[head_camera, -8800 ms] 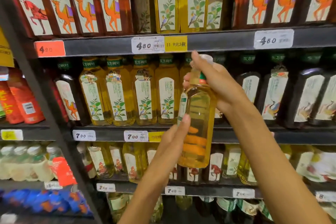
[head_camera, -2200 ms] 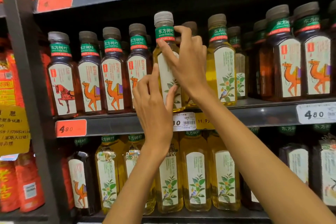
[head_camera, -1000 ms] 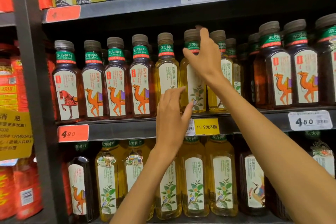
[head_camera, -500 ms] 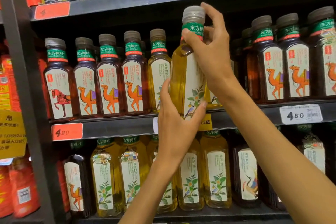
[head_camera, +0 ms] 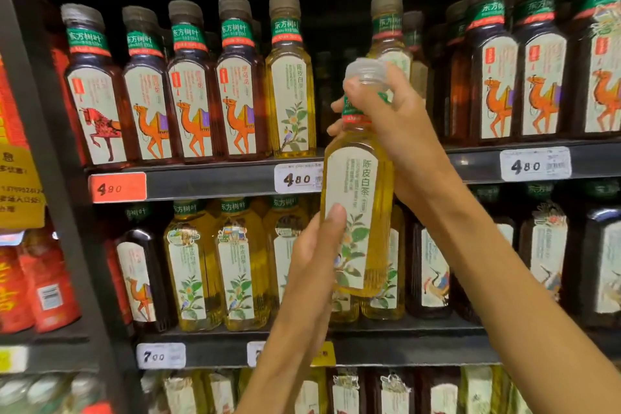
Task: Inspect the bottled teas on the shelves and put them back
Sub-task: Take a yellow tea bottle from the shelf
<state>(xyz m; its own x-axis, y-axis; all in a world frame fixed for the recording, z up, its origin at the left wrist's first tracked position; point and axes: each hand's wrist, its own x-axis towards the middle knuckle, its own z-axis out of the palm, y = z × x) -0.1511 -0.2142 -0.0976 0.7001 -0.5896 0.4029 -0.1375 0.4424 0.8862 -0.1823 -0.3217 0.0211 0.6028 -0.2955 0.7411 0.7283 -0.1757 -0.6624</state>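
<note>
A: Dark store shelving point(head_camera: 215, 183) fills the view, stocked row on row with bottled tea. How many can you count on the upper shelf?

B: Left of the gap, four dark bottles point(head_camera: 191, 84) in the front row, one with a red horse on its label and three with orange camels, then one pale yellow bottle point(head_camera: 291, 77) beside them. Right of the gap, another yellow bottle point(head_camera: 388, 30) stands farther back, and at least three more dark camel bottles point(head_camera: 537, 60) follow to the right. Two white price tags point(head_camera: 297, 177) on that shelf edge read 480, and one orange tag point(head_camera: 117, 187) sits at the left.

A: And the one being handled?

B: That held bottle point(head_camera: 359, 212) is off the shelf, near the camera, in front of the shelf edge and tilted slightly. It holds clear golden-yellow tea, with a long cream label showing green leaves, a small bird and vertical Chinese characters, a green neck band and a translucent cap.

A: Hands?

B: Fingers of the right hand point(head_camera: 396, 131) curl around the neck just below the cap. The left hand point(head_camera: 316, 259) cradles the lower body, thumb pressed on the label.
</note>
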